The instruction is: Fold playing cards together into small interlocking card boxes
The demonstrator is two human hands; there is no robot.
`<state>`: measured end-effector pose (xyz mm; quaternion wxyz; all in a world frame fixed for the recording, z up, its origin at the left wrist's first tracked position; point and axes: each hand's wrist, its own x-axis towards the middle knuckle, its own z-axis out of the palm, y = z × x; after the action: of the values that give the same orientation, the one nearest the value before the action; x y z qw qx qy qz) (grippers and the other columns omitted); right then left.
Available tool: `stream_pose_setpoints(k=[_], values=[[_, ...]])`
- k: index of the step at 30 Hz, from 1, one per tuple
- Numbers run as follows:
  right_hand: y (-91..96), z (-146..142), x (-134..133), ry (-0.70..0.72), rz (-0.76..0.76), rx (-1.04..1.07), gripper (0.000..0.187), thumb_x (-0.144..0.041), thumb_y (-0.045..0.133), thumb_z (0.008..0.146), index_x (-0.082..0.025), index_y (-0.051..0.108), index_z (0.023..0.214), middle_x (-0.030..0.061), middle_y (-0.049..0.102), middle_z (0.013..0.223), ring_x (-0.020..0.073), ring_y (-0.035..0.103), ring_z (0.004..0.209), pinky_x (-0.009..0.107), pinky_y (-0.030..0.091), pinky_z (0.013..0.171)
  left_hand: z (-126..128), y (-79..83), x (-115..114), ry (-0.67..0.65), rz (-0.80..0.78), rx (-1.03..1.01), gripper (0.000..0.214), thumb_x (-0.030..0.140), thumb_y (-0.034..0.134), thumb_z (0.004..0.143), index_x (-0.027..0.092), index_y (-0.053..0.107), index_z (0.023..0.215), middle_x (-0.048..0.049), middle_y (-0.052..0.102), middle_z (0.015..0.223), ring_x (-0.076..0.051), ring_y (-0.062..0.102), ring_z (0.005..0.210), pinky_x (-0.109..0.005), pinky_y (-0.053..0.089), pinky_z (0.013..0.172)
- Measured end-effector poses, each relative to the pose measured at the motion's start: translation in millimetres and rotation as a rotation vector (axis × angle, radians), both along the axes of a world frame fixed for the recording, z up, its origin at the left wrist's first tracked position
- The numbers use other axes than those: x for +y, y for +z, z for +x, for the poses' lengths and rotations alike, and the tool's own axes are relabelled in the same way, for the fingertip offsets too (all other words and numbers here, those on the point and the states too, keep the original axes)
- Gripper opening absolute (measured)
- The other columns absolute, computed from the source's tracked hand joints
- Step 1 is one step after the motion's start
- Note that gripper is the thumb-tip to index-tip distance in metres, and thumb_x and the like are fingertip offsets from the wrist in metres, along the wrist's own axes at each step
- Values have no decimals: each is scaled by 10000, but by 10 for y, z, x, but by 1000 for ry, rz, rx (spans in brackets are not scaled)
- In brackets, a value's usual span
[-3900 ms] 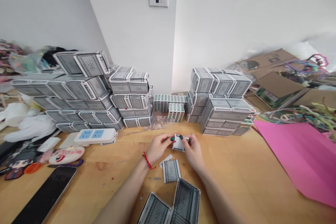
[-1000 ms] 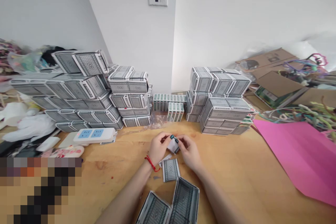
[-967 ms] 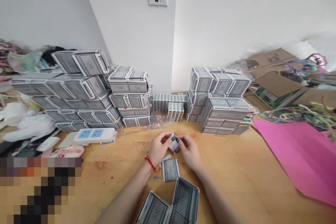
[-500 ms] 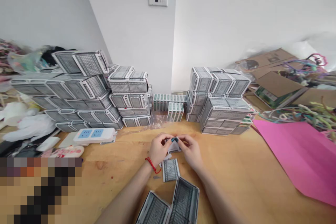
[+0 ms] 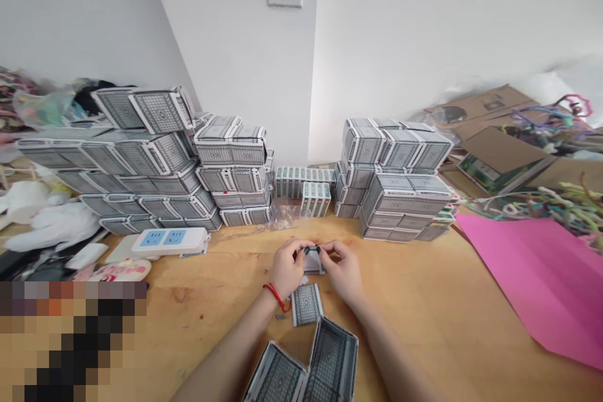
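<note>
My left hand (image 5: 288, 267) and my right hand (image 5: 343, 267) meet over the wooden table (image 5: 424, 314), both pinched on a small pack of playing cards (image 5: 313, 262) held between them. The fingers are curled around its edges and hide most of it. Just below the hands a single deck with a grey patterned back (image 5: 306, 304) lies flat on the table. Nearer to me, two larger grey patterned cartons (image 5: 308, 367) lie side by side between my forearms.
Stacks of grey card cartons (image 5: 155, 163) rise at the back left and more cartons (image 5: 396, 182) at the back right, with small green decks (image 5: 308, 191) between. A white power strip (image 5: 169, 242) lies left. Pink paper (image 5: 541, 282) covers the right side, cardboard boxes (image 5: 499, 138) behind it.
The pack showed a white face with red print between my fingers earlier; now my hands have closed in over it and cover it almost fully. My hands stay in the same spot.
</note>
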<state>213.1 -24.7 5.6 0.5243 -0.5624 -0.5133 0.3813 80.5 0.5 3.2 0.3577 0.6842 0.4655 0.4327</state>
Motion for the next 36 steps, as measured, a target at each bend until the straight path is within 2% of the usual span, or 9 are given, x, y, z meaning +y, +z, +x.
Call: stream_pose_setpoints(k=[6,10,13,20,25,31,36], values=[[-23,11,8,8,13,7,188,-356,529,719,-171,554,696,24,576,660,132,517,553,240,425,514,-32,-44,25,-21,-58,-55,363,27,373,715,179,599,955,-45,641,963,-145,579,881,-280,440,787],[-31,19,29,29,24,-19,190,-355,541,708,-165,550,706,16,568,645,127,507,548,233,413,516,-32,-50,40,-36,-89,-131,270,100,440,735,155,563,969,-49,656,853,-134,598,762,-247,460,689],[-35,26,35,70,3,-15,201,-357,548,709,-158,567,722,14,569,648,117,491,533,227,399,508,-29,-25,47,-32,-139,-155,234,171,518,719,145,566,946,-40,658,766,-122,581,644,-228,449,609],[-34,44,23,84,-13,185,255,-405,586,689,-156,559,739,2,526,653,102,464,531,210,392,482,-32,79,54,-74,-233,-182,201,294,546,714,118,636,750,-38,628,710,-132,554,641,-224,425,593],[-37,48,28,103,-59,225,302,-446,590,673,-156,554,748,-9,514,630,94,448,492,207,382,453,-12,93,23,-41,-203,-184,192,284,520,717,119,617,703,-16,586,656,-114,510,593,-207,395,554],[-44,62,31,139,-78,96,302,-447,580,684,-146,567,698,1,530,601,109,475,513,217,400,481,-28,90,-21,-24,-121,-34,165,248,490,724,135,569,635,19,521,563,-96,457,539,-193,350,521],[-43,47,23,114,-55,119,327,-472,573,687,-146,567,711,10,543,610,111,484,502,218,412,455,-25,56,-9,12,-74,39,171,256,470,742,143,589,694,3,567,616,-112,489,579,-202,368,550]])
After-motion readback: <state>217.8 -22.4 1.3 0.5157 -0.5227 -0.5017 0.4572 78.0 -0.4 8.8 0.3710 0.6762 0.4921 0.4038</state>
